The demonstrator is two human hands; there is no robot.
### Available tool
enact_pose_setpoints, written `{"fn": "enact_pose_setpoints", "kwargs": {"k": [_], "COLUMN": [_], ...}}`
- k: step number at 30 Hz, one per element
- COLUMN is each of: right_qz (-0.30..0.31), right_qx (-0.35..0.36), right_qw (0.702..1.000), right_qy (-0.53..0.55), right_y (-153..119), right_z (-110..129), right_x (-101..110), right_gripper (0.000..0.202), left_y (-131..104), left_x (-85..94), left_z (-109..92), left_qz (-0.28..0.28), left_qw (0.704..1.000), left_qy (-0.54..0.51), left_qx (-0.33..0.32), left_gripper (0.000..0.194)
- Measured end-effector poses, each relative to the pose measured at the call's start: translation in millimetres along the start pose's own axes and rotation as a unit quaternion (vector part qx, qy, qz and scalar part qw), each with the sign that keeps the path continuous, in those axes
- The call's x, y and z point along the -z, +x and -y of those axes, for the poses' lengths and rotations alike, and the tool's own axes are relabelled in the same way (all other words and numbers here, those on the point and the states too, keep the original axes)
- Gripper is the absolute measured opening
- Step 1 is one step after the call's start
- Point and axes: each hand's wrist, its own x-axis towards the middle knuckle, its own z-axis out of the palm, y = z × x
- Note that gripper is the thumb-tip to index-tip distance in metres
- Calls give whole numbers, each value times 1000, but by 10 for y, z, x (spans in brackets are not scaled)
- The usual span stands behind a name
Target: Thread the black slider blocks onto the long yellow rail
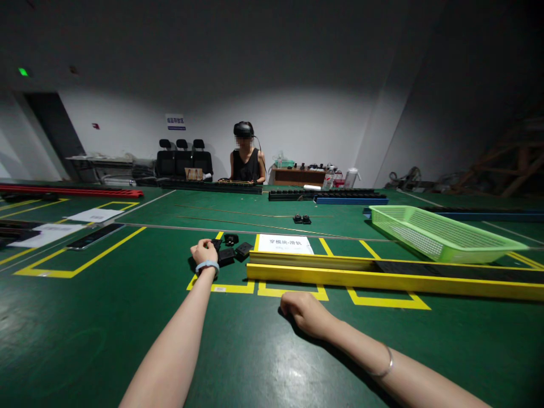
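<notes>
My left hand (204, 253) reaches over a small group of black plastic modules, its fingers bent and closed at the edge of one black module (216, 244). Beside it lie more modules: one squarish block (243, 251), one with a metallic detail (230, 239), and one close to my wrist (226, 258). My right hand (304, 311) rests curled on the green table, just in front of the yellow rail (340, 276). Its fingertips are tucked under, and nothing shows sticking out of it. The rail lies lengthwise to the right, with a dark strip (450, 271) inside its far part.
A printed sheet (284, 244) lies behind the rail. A green basket (442, 235) stands at the right, a phone (97, 236) at the left. Thin rods (255, 226) and two black parts (302, 219) lie farther back. Another person (246, 161) sits across the table (106, 340).
</notes>
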Motion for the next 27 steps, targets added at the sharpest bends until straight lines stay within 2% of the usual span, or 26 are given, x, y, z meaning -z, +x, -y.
{"fn": "enact_pose_setpoints", "kwargs": {"k": [20,27], "right_qz": [3,3], "right_qx": [-5,-5], "right_qw": [1000,1000], "right_qy": [-3,-3], "right_y": [-4,-1], "right_z": [-16,-6], "right_x": [-13,-1], "right_gripper": [26,27], "left_y": [-17,-15], "left_x": [-7,-24], "left_z": [-41,-19], "left_qz": [0,0], "left_qw": [1000,999], "left_qy": [11,24], "left_qx": [0,-22], "left_gripper": [24,25]}}
